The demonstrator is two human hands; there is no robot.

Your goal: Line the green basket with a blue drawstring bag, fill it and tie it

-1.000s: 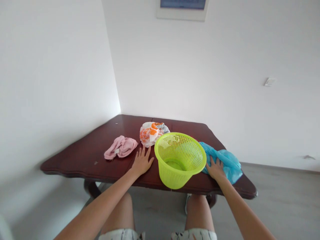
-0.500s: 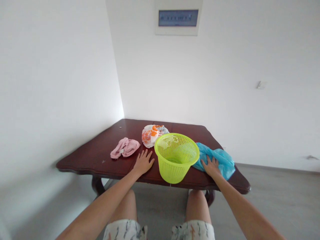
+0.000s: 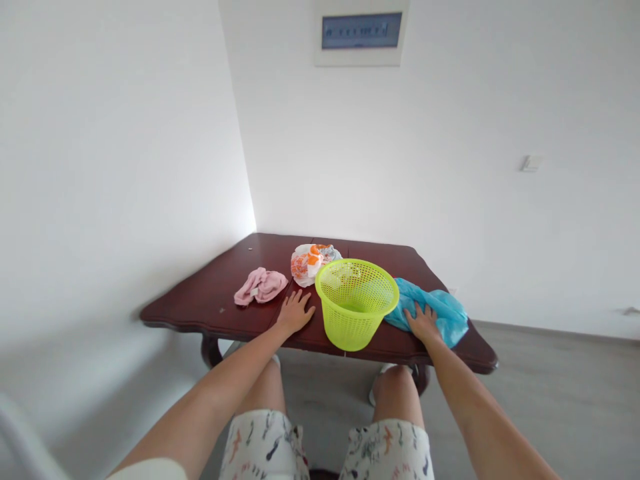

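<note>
A bright green mesh basket (image 3: 353, 327) stands upright near the front edge of a dark red wooden table (image 3: 200, 287). Left of it, my left hand (image 3: 295, 312) lies flat on the tabletop, fingers spread, holding nothing. My right hand (image 3: 424, 325) rests with spread fingers on a crumpled blue plastic bag (image 3: 453, 313), just right of the basket. A folded pink cloth (image 3: 263, 287) with a small white tag lies beyond my left hand. Behind the basket sits a crumpled white and orange plastic bag (image 3: 305, 263); the basket partly hides it.
White walls meet behind the table's far left corner. A breaker panel (image 3: 361, 31) and a light switch (image 3: 531, 163) are on the back wall. My knees reach the table's front edge, above a grey floor (image 3: 550, 393).
The camera view has shifted slightly, so the table sits a little higher and more of my legs shows. Both hands and the objects stay in the same places on the table.
</note>
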